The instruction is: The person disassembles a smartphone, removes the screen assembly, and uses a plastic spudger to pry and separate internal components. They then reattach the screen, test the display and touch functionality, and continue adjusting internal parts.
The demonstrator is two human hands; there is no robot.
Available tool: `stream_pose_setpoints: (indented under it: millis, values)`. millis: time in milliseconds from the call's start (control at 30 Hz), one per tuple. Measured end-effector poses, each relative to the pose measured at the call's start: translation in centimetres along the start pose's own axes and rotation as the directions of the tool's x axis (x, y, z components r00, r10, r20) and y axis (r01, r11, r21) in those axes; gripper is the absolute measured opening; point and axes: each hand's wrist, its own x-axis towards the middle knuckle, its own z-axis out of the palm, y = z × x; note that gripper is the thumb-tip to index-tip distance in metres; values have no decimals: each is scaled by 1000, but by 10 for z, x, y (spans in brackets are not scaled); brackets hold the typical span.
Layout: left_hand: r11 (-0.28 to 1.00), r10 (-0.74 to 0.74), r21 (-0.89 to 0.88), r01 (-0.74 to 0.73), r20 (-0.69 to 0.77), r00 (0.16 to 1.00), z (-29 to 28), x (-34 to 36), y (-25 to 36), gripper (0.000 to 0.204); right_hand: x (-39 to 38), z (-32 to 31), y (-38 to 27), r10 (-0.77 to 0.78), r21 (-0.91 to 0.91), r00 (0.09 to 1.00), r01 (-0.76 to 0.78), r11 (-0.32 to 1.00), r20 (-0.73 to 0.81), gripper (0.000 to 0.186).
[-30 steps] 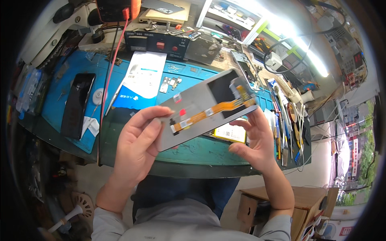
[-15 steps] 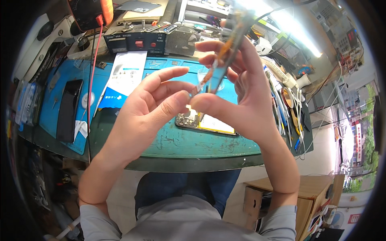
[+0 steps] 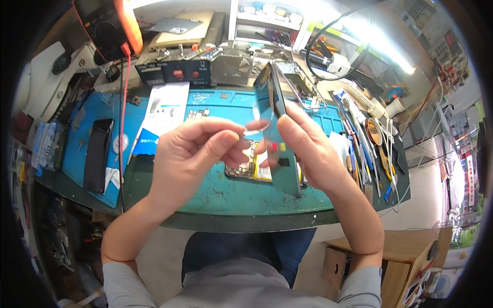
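My right hand (image 3: 313, 149) grips a phone screen assembly (image 3: 285, 177), which stands tilted nearly edge-on. My left hand (image 3: 190, 154) is closed in a pinch beside it, at a small pale, shiny piece that is too blurred to name. Beneath both hands an opened phone (image 3: 236, 171) with circuit board and yellow-edged battery lies on the mat, partly hidden. A white-and-blue sheet (image 3: 164, 100) and small metal parts (image 3: 197, 114) lie behind my left hand. A dark phone (image 3: 97, 154) lies face up at the left.
A cluster of tools (image 3: 372, 159) and cables lines the mat's right side. A black boxed device (image 3: 159, 74) stands at the back, with a meter in an orange case (image 3: 131, 25) above its left. A wooden cabinet (image 3: 380, 241) stands below at the right.
The screen assembly has turned from lying broadside across both hands to nearly edge-on in my right hand. My left hand has left its end and now pinches beside it.
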Motion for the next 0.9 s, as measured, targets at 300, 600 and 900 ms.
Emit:
stream_pose_setpoints:
  millis: [300, 600, 900]
  values:
    - [972, -233, 42, 231, 29, 972, -5, 7, -3, 24, 4, -18, 6, 365, 311, 906, -417, 854, 214, 65]
    - [976, -220, -6, 220, 17, 975, -5, 6, -8, 23, 3, -23, 4, 357, 170, 930, -368, 914, 92, 67]
    - [598, 251, 711, -371, 274, 928, -3, 3, -26, 12, -11, -40, -6, -83, -718, 982, 179, 672, 168, 76]
